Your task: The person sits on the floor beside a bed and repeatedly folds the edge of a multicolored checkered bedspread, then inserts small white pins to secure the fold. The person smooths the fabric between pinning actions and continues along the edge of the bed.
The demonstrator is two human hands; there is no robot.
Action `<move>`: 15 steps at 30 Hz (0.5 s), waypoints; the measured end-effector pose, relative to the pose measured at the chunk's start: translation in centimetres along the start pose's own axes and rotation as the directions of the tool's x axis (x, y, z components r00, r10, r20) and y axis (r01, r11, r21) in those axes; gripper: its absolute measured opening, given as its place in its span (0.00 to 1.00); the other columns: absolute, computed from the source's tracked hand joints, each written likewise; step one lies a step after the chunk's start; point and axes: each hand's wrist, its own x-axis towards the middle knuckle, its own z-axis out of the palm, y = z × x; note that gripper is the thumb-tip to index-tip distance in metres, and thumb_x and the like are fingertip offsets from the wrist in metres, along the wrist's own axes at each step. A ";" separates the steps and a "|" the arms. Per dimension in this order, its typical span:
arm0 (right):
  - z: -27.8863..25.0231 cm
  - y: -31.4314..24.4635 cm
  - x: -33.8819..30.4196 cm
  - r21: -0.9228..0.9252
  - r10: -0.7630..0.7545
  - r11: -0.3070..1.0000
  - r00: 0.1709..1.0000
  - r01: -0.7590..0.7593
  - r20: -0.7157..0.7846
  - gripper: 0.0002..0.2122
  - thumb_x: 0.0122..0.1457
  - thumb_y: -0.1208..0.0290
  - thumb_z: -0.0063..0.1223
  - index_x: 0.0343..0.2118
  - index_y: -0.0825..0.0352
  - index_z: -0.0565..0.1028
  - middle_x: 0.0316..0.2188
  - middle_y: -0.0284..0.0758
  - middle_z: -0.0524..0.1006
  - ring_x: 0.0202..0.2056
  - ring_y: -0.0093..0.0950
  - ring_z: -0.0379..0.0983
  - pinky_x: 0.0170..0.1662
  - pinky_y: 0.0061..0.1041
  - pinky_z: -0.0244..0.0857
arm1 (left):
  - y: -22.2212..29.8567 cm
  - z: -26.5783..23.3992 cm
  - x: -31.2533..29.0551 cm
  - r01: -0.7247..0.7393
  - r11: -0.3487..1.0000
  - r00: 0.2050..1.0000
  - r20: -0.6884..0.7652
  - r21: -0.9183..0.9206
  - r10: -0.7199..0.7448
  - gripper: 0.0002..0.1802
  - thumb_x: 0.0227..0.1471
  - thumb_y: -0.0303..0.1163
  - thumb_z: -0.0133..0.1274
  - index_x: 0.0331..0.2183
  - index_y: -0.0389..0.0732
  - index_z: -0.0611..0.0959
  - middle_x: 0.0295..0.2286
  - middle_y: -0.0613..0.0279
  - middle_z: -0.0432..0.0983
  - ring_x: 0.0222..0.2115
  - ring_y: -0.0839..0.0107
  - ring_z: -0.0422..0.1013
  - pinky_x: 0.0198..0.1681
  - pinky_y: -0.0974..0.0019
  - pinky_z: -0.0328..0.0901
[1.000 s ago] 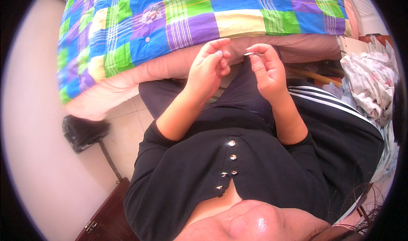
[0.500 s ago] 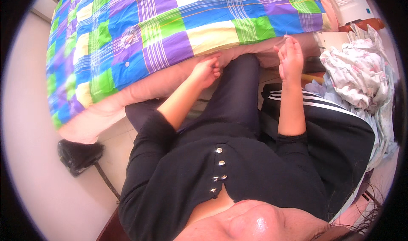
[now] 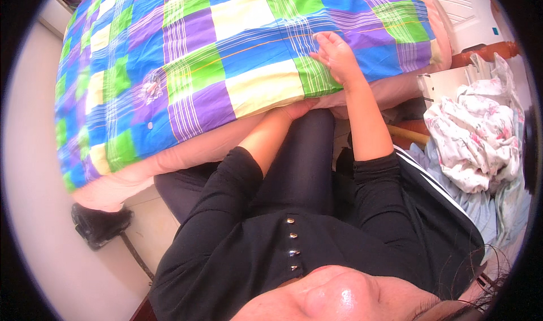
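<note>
A checked quilt (image 3: 246, 91) in blue, green, purple and cream spreads over the bed in front of me, with a pink layer (image 3: 186, 150) showing under its near edge. My right hand (image 3: 337, 60) is raised above the quilt, thumb and forefinger pinched together; whatever sits between them is too small to make out. At the quilt's near edge, my left hand (image 3: 295, 110) rests against the pink layer above my knee, its fingers mostly hidden under the edge. A small crumpled clear plastic packet (image 3: 153, 88) lies on the quilt to the left, and a small pale round piece (image 3: 150, 125) is nearer me.
Crumpled floral cloth (image 3: 472, 134) is heaped at the right, over light blue fabric. A black garment with white stripes (image 3: 438, 208) hangs beside my right arm. At the lower left stands a black padded object (image 3: 102, 225) on a thin bar, near the white wall.
My right hand has moved left and over the quilt from its near edge. My left hand has shifted right and its fingers have gone under the edge. The whole view has tilted slightly.
</note>
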 end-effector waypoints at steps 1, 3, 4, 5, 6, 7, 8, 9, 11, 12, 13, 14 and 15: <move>-0.5 0.0 0.6 0.002 -0.027 1.000 1.000 0.027 0.004 0.10 0.65 0.64 0.51 0.43 0.64 0.71 0.18 0.19 0.60 0.19 0.11 0.57 0.45 0.25 0.70 | -0.3 0.6 -0.2 -0.008 1.000 1.000 0.018 -0.021 0.008 0.24 0.64 0.47 0.34 0.53 0.42 0.68 0.50 0.56 0.70 0.49 0.62 0.70 0.49 0.58 0.69; -0.9 -0.1 1.0 -0.007 -0.046 0.999 0.999 0.046 0.000 0.10 0.65 0.65 0.50 0.43 0.65 0.72 0.18 0.19 0.60 0.19 0.11 0.56 0.45 0.24 0.70 | -0.7 1.7 -0.6 -0.063 0.997 0.998 -0.002 -0.033 0.063 0.25 0.64 0.48 0.32 0.53 0.43 0.69 0.49 0.55 0.70 0.50 0.61 0.68 0.50 0.56 0.69; -1.0 -0.3 0.9 -0.007 -0.038 0.999 0.999 0.038 -0.027 0.10 0.66 0.65 0.50 0.43 0.65 0.72 0.18 0.19 0.61 0.19 0.11 0.56 0.45 0.23 0.70 | -0.7 2.0 -0.7 -0.081 0.997 0.995 -0.052 -0.002 0.080 0.24 0.64 0.47 0.33 0.53 0.43 0.69 0.49 0.54 0.70 0.51 0.62 0.68 0.51 0.56 0.68; -1.1 -0.6 0.6 -0.022 -0.048 0.999 0.998 0.047 -0.029 0.09 0.66 0.65 0.50 0.44 0.65 0.72 0.18 0.18 0.60 0.18 0.10 0.55 0.44 0.23 0.70 | -0.6 2.3 -0.6 -0.084 0.996 0.996 -0.015 0.033 0.085 0.23 0.64 0.47 0.33 0.53 0.43 0.69 0.49 0.54 0.69 0.51 0.63 0.67 0.52 0.56 0.68; -1.1 -1.0 -0.1 -0.035 -0.043 0.999 0.998 0.042 -0.050 0.09 0.66 0.66 0.49 0.44 0.65 0.72 0.18 0.18 0.60 0.18 0.10 0.55 0.44 0.22 0.69 | -0.5 2.4 -0.6 -0.099 0.989 0.995 0.034 0.106 0.096 0.23 0.64 0.46 0.34 0.53 0.43 0.69 0.50 0.54 0.69 0.51 0.63 0.67 0.52 0.56 0.68; -1.2 -1.4 -1.0 -0.048 -0.033 0.998 0.996 0.029 -0.077 0.09 0.66 0.66 0.49 0.44 0.65 0.72 0.17 0.18 0.59 0.18 0.10 0.54 0.43 0.21 0.69 | -0.5 2.3 -0.5 -0.120 0.977 0.991 0.082 0.176 0.107 0.22 0.64 0.46 0.35 0.53 0.43 0.69 0.50 0.55 0.69 0.51 0.64 0.67 0.53 0.56 0.67; -1.4 -1.8 -2.1 -0.047 -0.050 0.998 0.997 0.047 -0.055 0.09 0.65 0.66 0.50 0.43 0.65 0.72 0.18 0.18 0.61 0.18 0.10 0.55 0.42 0.20 0.69 | -0.5 2.3 -0.4 -0.154 0.948 0.983 0.140 0.280 0.118 0.22 0.64 0.45 0.36 0.53 0.44 0.69 0.50 0.56 0.69 0.51 0.64 0.68 0.53 0.56 0.68; -1.8 -2.2 -3.5 -0.046 -0.058 0.997 0.997 0.056 -0.043 0.09 0.64 0.66 0.51 0.43 0.65 0.72 0.19 0.18 0.63 0.18 0.09 0.56 0.41 0.19 0.68 | -0.6 2.1 -0.5 -0.176 0.907 0.983 0.112 0.384 0.143 0.22 0.64 0.45 0.38 0.53 0.45 0.69 0.51 0.57 0.69 0.51 0.65 0.68 0.52 0.56 0.68; -2.2 -2.7 -6.1 0.023 -0.078 0.997 0.997 0.078 -0.002 0.09 0.64 0.67 0.53 0.42 0.66 0.72 0.20 0.18 0.66 0.18 0.08 0.56 0.39 0.17 0.68 | -1.6 1.9 -0.8 -0.235 0.756 0.970 0.098 0.611 0.222 0.21 0.64 0.45 0.40 0.54 0.45 0.69 0.51 0.59 0.69 0.50 0.66 0.69 0.51 0.58 0.69; -2.2 -2.7 -7.4 0.021 -0.068 0.997 0.998 0.068 0.005 0.09 0.64 0.67 0.53 0.42 0.66 0.72 0.20 0.18 0.66 0.18 0.08 0.56 0.39 0.17 0.68 | -2.1 1.8 -1.3 -0.248 0.657 0.962 0.098 0.712 0.257 0.22 0.64 0.45 0.41 0.54 0.45 0.69 0.52 0.60 0.68 0.50 0.67 0.69 0.51 0.59 0.70; -2.3 -2.6 -8.6 0.020 -0.060 0.998 0.998 0.060 0.012 0.09 0.64 0.67 0.53 0.42 0.66 0.72 0.20 0.18 0.66 0.18 0.07 0.55 0.39 0.17 0.68 | -2.6 1.9 -1.9 -0.181 0.636 0.953 -0.026 0.750 0.302 0.23 0.64 0.44 0.45 0.55 0.45 0.69 0.52 0.61 0.69 0.49 0.67 0.70 0.48 0.61 0.72; -2.4 -2.5 -9.5 0.019 -0.053 0.998 0.998 0.053 0.017 0.09 0.64 0.67 0.52 0.42 0.66 0.72 0.20 0.17 0.66 0.18 0.07 0.55 0.39 0.17 0.68 | -2.7 2.1 -2.5 -0.124 0.614 0.954 -0.076 0.780 0.290 0.23 0.64 0.43 0.46 0.55 0.45 0.68 0.52 0.60 0.69 0.50 0.67 0.70 0.48 0.61 0.72; -2.6 -2.4 -10.3 0.019 -0.051 0.999 0.998 0.051 0.029 0.09 0.64 0.67 0.52 0.42 0.66 0.72 0.20 0.17 0.66 0.18 0.07 0.56 0.39 0.17 0.68 | -2.5 2.4 -3.2 -0.068 0.593 0.959 -0.111 0.803 0.261 0.23 0.63 0.42 0.47 0.56 0.44 0.68 0.52 0.59 0.68 0.50 0.67 0.70 0.48 0.62 0.72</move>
